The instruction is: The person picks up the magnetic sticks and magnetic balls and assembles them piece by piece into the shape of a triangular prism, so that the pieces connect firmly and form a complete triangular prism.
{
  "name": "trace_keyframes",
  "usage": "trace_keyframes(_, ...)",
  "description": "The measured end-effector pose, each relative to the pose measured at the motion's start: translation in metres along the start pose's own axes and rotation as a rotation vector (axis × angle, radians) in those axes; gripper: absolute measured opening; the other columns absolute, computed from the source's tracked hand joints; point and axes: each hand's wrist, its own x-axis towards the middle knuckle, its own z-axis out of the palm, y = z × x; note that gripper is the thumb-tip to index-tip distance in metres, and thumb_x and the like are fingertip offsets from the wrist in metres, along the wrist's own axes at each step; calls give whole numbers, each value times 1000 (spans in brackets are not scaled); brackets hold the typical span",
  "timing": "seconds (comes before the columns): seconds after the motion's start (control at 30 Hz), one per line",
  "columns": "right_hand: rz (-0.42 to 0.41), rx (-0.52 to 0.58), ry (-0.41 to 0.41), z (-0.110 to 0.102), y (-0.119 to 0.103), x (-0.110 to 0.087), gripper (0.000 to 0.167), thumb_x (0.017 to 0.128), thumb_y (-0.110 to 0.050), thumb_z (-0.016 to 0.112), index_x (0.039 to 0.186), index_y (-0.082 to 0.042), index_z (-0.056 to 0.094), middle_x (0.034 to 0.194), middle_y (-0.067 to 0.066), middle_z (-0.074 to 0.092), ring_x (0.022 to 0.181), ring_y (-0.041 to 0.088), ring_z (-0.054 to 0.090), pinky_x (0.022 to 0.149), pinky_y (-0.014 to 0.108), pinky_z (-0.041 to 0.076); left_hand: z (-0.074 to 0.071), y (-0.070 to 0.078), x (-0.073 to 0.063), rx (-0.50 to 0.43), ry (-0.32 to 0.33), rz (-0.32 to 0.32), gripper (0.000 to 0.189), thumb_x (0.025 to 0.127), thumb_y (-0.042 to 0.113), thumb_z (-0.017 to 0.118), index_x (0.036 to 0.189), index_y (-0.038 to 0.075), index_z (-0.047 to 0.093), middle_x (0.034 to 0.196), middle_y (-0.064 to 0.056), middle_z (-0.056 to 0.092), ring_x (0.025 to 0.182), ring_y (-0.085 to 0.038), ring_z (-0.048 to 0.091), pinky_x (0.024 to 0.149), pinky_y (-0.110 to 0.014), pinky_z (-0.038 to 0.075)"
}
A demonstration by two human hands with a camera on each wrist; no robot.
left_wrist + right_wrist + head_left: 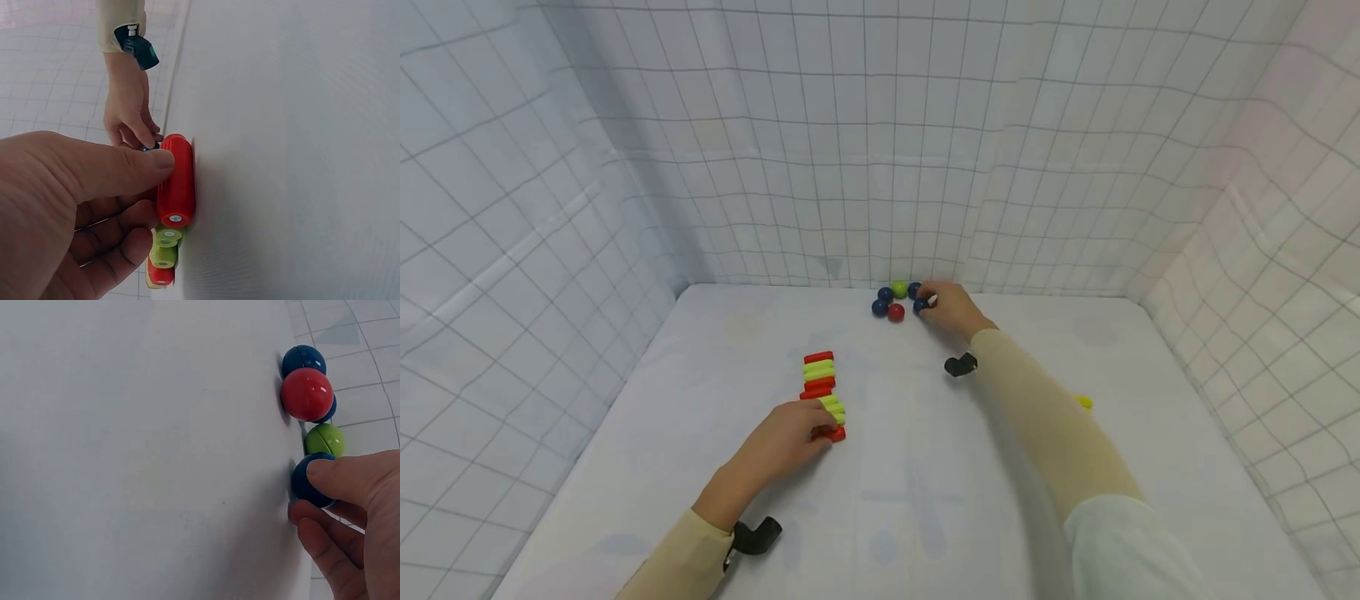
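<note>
My left hand [786, 440] pinches a red ribbed rod [178, 181] between thumb and fingers at the near end of a row. Its round end carries a small silvery disc. Beyond it, lime-green rods [818, 367] and more red rods [818, 384] lie side by side in a line on the white table. At the far side, my right hand [953, 308] holds a glossy dark blue ball [312, 481], thumb on top and fingers curled beneath. Close by sit a lime-green ball [325, 440], a red ball [307, 394] and several other dark blue balls [880, 307].
A yellow object [1083, 402] shows partly from behind my right forearm. White grid-patterned curtains [865, 150] enclose the table [895, 492] at the back and both sides, with the balls close to the back edge. A black wrist camera [756, 536] hangs below my left wrist.
</note>
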Motion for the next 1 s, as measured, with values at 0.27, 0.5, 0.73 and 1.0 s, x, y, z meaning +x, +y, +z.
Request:
trace_keyframes(0.27,5,-8,15,1,4,-10,33,99,-19,82,131,-11,75,118,6,73,106,24,66,94,41,55,1,-1,-1,33,-22,50,18,91,13,89,108,14,83,94,9,70,87,-12,64,84,-36,59)
trace_keyframes(0.5,-30,18,76,-8,-3,-37,41,100,-25,81,135,-6,75,115,9,75,104,26,69,95,44,56,1,2,-1,66,-13,68,16,91,13,90,104,15,82,90,10,67,81,-10,59,79,-33,57)
trace_keyframes(0.73,-105,61,87,-11,-12,-76,38,99,-26,82,133,-9,76,112,3,75,101,22,68,92,43,56,4,3,-2,91,11,68,18,90,14,91,105,14,81,92,9,68,83,-11,60,81,-34,58)
trace_keyframes(1.0,-194,90,116,-14,-21,-121,36,99,-20,82,133,-7,76,115,2,76,98,18,71,94,49,59,5,1,-4,101,31,90,19,89,13,91,105,14,81,93,8,67,83,-11,60,80,-33,58)
